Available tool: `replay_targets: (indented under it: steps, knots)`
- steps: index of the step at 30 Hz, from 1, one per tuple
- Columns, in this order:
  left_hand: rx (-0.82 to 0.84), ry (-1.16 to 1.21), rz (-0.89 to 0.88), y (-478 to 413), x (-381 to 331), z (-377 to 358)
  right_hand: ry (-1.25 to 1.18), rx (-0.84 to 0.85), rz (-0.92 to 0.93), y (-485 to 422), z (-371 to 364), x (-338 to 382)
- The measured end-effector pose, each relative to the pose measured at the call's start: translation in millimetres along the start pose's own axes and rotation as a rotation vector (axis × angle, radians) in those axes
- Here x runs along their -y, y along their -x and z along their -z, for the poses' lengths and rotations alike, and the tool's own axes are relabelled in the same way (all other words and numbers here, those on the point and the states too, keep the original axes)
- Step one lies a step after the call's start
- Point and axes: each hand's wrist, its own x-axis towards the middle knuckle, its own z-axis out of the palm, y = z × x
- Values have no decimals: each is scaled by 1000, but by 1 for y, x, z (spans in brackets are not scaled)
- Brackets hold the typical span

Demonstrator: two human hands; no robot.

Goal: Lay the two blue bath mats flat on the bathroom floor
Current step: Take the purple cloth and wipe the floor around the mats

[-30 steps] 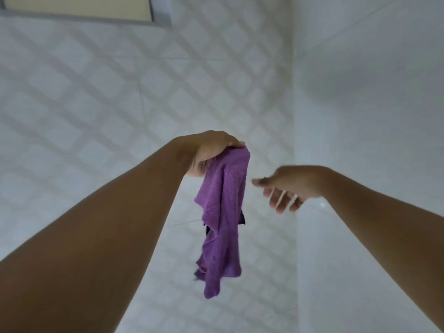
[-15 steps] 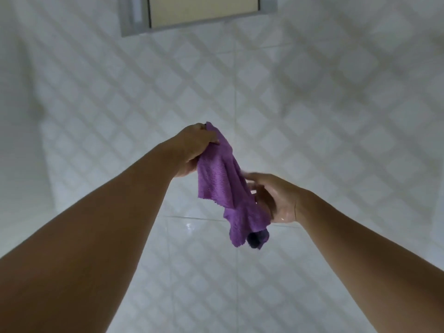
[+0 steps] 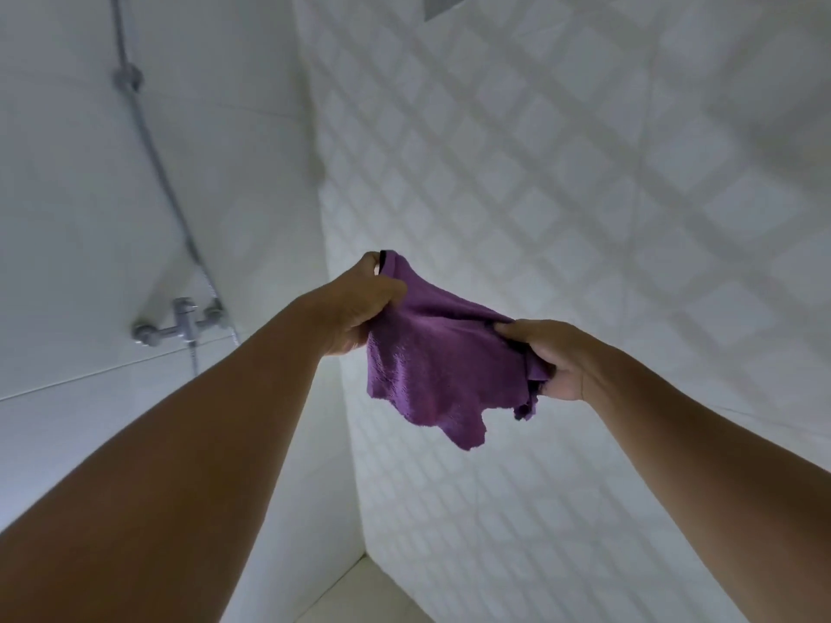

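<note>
A small purple cloth (image 3: 438, 366) hangs in the air in front of a tiled wall corner, spread between both hands. My left hand (image 3: 359, 303) grips its upper left corner, where a black edge shows. My right hand (image 3: 551, 357) pinches the cloth's right edge, fingers curled round the fabric. The lower edge of the cloth hangs loose and ragged. No blue bath mat is in view.
A chrome shower mixer (image 3: 184, 323) with a hose (image 3: 148, 128) running up sits on the plain white wall at left. A diamond-patterned tiled wall (image 3: 584, 173) fills the right. A strip of pale floor (image 3: 359, 595) shows at the bottom.
The view has swung left, bringing the shower mixer and wall corner into sight. My right hand now grips the cloth's right edge and the cloth is spread wider between both hands.
</note>
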Motion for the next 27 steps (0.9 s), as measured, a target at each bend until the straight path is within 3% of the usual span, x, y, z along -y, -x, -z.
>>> replay_targets:
  steps: [6, 12, 15, 19, 22, 27]
  knots:
    - [-164, 55, 41, 32, 29, 68, -160, 230, -82, -14, -75, -9]
    - [-295, 82, 58, 68, 41, 155, -88, 436, -208, -20, -142, 1]
    - [-363, 126, 56, 88, 47, 200, -100, 429, -218, -35, -177, 2]
    - [-543, 240, 14, 111, 60, 246, -46, 343, -407, -46, -223, -28]
    - [-663, 283, -22, 122, 67, 275, 5, 462, -543, -38, -253, -56]
    - [-701, 116, 16, 138, 64, 317, 49, 610, -371, -27, -321, -60]
